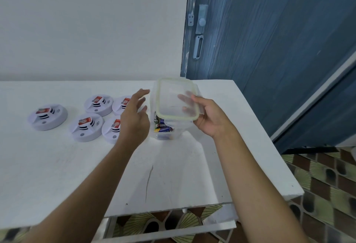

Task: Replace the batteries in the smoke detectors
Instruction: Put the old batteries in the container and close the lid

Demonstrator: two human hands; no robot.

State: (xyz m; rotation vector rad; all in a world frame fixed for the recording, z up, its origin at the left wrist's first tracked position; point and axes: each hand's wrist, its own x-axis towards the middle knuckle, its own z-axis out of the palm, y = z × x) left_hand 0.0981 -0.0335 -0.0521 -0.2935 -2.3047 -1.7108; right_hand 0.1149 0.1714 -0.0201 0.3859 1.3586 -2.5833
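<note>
My right hand (207, 116) is gripping the clear lid (177, 99), tilted above the container (163, 127) of batteries (162, 126). My left hand (134, 118) is hovering spread and empty just left of the container. Five smoke detectors (85, 127) are sitting further left on the desk (173, 175).

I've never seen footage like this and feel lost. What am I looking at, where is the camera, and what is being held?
There is no machine here: a person wears one camera on the head, looking forward and down at their own bare arms. The right hand holds a clear lid, its fingers showing through the plastic. The lid is lifted just above a clear container with batteries inside. The left hand hovers open beside the container, holding nothing. On the white table lie five white round smoke detectors, two partly hidden by the left hand. Behind stands a blue door.
</note>
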